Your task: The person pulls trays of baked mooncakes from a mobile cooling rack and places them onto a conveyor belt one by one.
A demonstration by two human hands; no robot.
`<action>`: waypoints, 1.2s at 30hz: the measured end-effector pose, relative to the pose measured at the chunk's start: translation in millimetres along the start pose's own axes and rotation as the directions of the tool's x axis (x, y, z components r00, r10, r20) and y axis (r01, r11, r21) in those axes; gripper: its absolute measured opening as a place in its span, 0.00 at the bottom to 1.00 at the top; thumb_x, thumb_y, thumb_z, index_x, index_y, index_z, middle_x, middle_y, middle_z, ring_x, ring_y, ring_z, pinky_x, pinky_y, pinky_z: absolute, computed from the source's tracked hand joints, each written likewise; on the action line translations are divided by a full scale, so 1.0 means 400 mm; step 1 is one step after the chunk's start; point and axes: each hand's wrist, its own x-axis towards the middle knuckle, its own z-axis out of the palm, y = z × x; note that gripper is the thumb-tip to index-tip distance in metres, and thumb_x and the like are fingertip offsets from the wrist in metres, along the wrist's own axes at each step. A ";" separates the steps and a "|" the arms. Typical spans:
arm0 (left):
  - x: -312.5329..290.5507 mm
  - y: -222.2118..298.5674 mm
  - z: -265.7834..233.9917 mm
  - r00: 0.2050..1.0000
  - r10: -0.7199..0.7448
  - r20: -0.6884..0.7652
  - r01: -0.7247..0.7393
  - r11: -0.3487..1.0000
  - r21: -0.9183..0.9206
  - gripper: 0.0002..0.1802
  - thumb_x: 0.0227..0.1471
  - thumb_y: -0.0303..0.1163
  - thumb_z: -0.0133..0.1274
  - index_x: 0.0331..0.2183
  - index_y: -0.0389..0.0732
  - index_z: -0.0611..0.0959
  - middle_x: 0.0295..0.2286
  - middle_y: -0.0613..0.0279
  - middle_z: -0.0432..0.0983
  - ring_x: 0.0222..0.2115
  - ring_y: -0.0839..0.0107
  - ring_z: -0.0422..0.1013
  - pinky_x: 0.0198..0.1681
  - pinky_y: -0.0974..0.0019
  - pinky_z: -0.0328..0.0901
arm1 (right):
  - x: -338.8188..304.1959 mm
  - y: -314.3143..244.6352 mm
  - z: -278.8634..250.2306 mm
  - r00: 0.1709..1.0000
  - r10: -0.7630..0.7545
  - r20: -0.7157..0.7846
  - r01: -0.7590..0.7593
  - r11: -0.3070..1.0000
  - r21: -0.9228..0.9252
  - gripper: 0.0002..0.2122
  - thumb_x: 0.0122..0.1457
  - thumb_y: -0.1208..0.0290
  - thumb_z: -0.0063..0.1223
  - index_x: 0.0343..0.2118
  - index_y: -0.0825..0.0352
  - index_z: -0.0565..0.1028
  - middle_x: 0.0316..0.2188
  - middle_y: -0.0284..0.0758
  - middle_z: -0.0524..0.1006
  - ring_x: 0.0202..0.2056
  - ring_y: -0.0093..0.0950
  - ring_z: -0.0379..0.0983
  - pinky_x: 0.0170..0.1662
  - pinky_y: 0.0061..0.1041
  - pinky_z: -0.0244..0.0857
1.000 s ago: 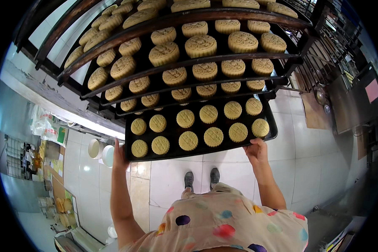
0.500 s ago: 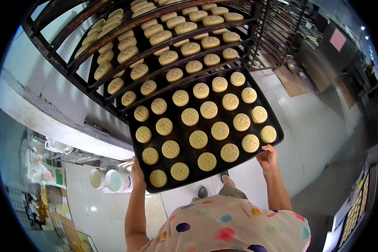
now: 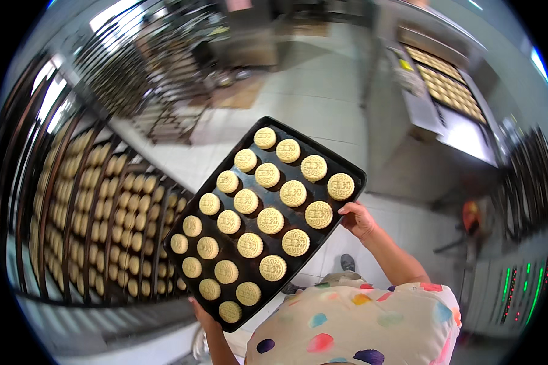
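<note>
My two hands carry a black baking tray (image 3: 341, 164) in front of me, turned at a slant. Rows of round, pale yellow mooncakes (image 3: 270, 220) with scalloped edges and stamped tops lie on it. My right hand (image 3: 358, 220) grips the right rim, thumb over the edge and fingers underneath. At the near left corner my left hand (image 3: 203, 314) holds the rim; its fingers are mostly hidden beneath the tray. Left of the tray stands a dark metal rack (image 3: 73, 194) loaded with trays of similar mooncakes.
On the right is a steel machine (image 3: 391, 137) with trays of pastries (image 3: 450, 91) on top. More metal racks (image 3: 119, 79) stand at the back left. Brown cardboard (image 3: 240, 94) lies on the tiled floor. A panel with green and red lights (image 3: 523, 289) is at the lower right.
The tray has come away from the rack and turned with me toward the right. The rack now sits at the left of the view, and the steel machine has come into sight.
</note>
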 end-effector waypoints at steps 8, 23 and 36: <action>0.530 -0.005 0.165 0.740 -0.205 0.641 0.138 0.978 0.154 0.39 0.53 0.57 0.43 0.55 0.35 0.62 0.53 0.55 0.61 0.52 0.59 0.60 0.55 0.59 0.55 | -0.239 0.254 -0.042 0.770 -0.338 -0.542 0.404 0.915 0.003 0.10 0.38 0.77 0.52 0.28 0.61 0.73 0.23 0.27 0.75 0.23 0.22 0.71 0.27 0.20 0.64; 0.832 0.054 0.667 0.340 -0.478 0.810 -0.151 0.822 0.549 0.36 0.53 0.54 0.46 0.47 0.27 0.70 0.46 0.52 0.69 0.46 0.66 0.65 0.51 0.65 0.57 | -0.315 0.594 0.219 0.198 -0.545 -0.814 0.883 0.461 -0.094 0.10 0.42 0.74 0.48 0.31 0.64 0.71 0.25 0.30 0.76 0.24 0.25 0.72 0.26 0.20 0.65; 0.881 0.109 0.778 0.128 -0.534 0.836 -0.106 0.830 0.547 0.37 0.52 0.55 0.47 0.46 0.27 0.71 0.45 0.52 0.70 0.45 0.65 0.67 0.49 0.64 0.61 | -0.293 0.594 0.404 0.035 -0.601 -0.798 0.910 0.350 -0.224 0.14 0.43 0.72 0.48 0.36 0.65 0.70 0.24 0.31 0.77 0.23 0.25 0.73 0.27 0.21 0.66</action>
